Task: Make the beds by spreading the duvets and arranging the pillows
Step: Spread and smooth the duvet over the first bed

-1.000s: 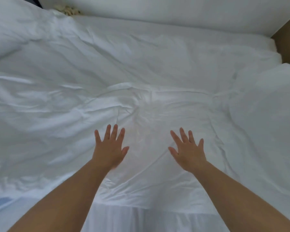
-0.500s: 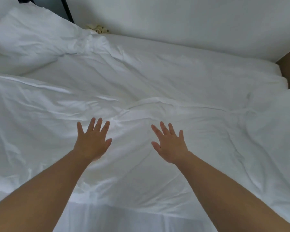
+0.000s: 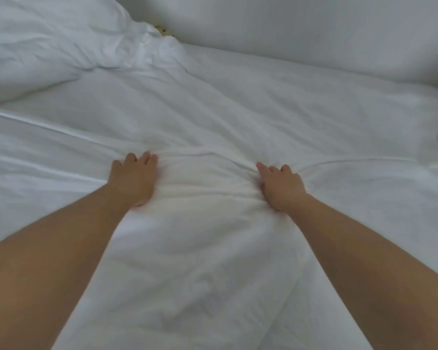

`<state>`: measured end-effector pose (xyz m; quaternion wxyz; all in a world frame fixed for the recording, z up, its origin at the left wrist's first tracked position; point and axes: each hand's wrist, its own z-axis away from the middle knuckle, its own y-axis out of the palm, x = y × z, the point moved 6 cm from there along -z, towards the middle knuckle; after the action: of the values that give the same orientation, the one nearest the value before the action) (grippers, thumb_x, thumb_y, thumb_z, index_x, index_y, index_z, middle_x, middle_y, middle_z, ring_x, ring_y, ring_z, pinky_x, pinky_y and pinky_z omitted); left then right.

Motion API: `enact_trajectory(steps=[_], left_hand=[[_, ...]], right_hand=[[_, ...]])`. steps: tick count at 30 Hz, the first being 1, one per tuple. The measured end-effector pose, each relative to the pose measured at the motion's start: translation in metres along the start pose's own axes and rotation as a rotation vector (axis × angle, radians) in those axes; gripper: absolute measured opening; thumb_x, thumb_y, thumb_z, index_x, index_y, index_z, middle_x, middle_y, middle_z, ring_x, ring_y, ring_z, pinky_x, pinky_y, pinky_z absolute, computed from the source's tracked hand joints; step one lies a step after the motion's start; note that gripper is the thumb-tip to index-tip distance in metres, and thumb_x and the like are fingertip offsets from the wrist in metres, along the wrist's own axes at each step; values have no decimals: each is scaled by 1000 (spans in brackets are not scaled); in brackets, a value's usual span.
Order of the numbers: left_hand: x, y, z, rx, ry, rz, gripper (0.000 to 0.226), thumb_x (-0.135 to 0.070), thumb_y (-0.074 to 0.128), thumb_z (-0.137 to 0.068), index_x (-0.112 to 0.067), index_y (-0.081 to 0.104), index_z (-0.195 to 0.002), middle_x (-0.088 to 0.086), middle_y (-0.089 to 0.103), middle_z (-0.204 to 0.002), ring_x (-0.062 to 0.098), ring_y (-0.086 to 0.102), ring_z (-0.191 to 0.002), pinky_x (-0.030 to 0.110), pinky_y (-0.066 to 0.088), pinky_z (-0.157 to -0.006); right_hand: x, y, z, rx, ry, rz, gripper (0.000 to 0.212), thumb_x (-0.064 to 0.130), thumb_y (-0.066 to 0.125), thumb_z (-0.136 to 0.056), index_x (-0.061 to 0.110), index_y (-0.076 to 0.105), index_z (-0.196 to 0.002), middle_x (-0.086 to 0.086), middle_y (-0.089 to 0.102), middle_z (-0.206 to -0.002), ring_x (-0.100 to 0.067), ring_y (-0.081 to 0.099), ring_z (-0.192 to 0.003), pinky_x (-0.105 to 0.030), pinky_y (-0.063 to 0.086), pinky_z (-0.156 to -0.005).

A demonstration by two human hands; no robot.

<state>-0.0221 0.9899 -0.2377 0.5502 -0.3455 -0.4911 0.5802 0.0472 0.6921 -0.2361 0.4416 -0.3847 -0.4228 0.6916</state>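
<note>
Soft white duvet (image 3: 218,248) covers the bed, creased. Left hand (image 3: 133,180) and right hand (image 3: 281,188) each grip bunched folds, fingers curled closed. Plump rumpled pillow (image 3: 48,44) lies far left.

no readable text anywhere.

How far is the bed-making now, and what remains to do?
Done: the duvet already covers the bed, though wrinkled. In hand: the left hand and the right hand both clutch bunched duvet fabric. Left: smoothing it flat and arranging the crumpled pillow at the far left.
</note>
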Motion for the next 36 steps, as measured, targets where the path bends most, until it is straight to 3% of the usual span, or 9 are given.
enact_trajectory(steps=[8, 13, 16, 19, 22, 25, 30, 33, 36], left_hand=[[12, 6, -5, 35, 103, 47, 60, -11, 36, -98, -21, 10, -152, 0, 6, -162, 28, 24, -139, 47, 35, -102], [20, 16, -26, 150, 108, 76, 63, -27, 42, -100, -25, 8, -153, -2, 4, -162, 28, 23, -139, 46, 36, -101], [24, 21, -57, 80, 140, 61, 64, -43, 50, -96, -29, 20, -150, -2, 23, -156, 28, 34, -131, 43, 38, -95], [22, 13, -81, -11, 161, -30, 47, -50, 51, -92, -26, 43, -133, -2, 49, -131, 24, 43, -119, 42, 33, -94], [31, -26, -100, -238, 202, -1, 25, -41, 44, -97, -21, 60, -101, 1, 66, -105, 25, 51, -109, 43, 25, -97], [51, -89, -120, -484, 176, 149, 32, -29, 44, -99, -8, 62, -84, 16, 67, -85, 37, 61, -84, 42, 37, -81], [37, -82, -172, -411, 11, 93, 24, -19, 41, -101, -5, 60, -99, 19, 63, -97, 39, 60, -89, 42, 40, -74], [22, -5, -172, -296, -65, 78, 20, -8, 43, -90, -6, 62, -95, 19, 63, -95, 37, 57, -91, 43, 39, -77], [22, 17, -180, -443, -79, 87, 12, -8, 48, -84, -2, 59, -85, 23, 61, -82, 38, 56, -81, 45, 37, -70]], right_hand=[[16, 19, 9, 87, 124, -41, 58, 14, 33, -99, 26, 14, -152, 0, 24, -157, -31, 36, -128, -42, 39, -98], [11, 18, -21, 143, 125, -95, 46, 17, 35, -100, 25, 33, -144, -4, 47, -143, -31, 36, -127, -42, 43, -95], [2, 15, -53, -12, 114, -127, 27, 25, 46, -98, 21, 53, -124, -9, 60, -118, -30, 46, -120, -39, 45, -89], [-4, 7, -86, 68, -30, -46, 29, 40, 53, -95, 25, 59, -118, -6, 62, -119, -27, 51, -119, -37, 43, -90], [-22, -25, -104, 125, -162, -115, 26, 42, 52, -96, 21, 63, -107, -6, 64, -115, -27, 55, -114, -36, 39, -90], [-50, -82, -125, -121, -81, -236, 26, 36, 42, -101, 18, 60, -94, -6, 61, -88, -30, 57, -101, -38, 30, -82], [-31, -67, -154, -278, 133, -203, 25, 26, 35, -102, 16, 55, -113, -9, 61, -106, -31, 53, -104, -42, 32, -87], [0, -9, -150, -268, 159, -110, 19, 19, 47, -92, 8, 59, -103, -14, 60, -92, -35, 58, -86, -43, 41, -75], [-1, 9, -161, -295, 206, -59, 22, 20, 45, -82, 8, 60, -94, -14, 59, -83, -33, 57, -75, -41, 42, -69]])
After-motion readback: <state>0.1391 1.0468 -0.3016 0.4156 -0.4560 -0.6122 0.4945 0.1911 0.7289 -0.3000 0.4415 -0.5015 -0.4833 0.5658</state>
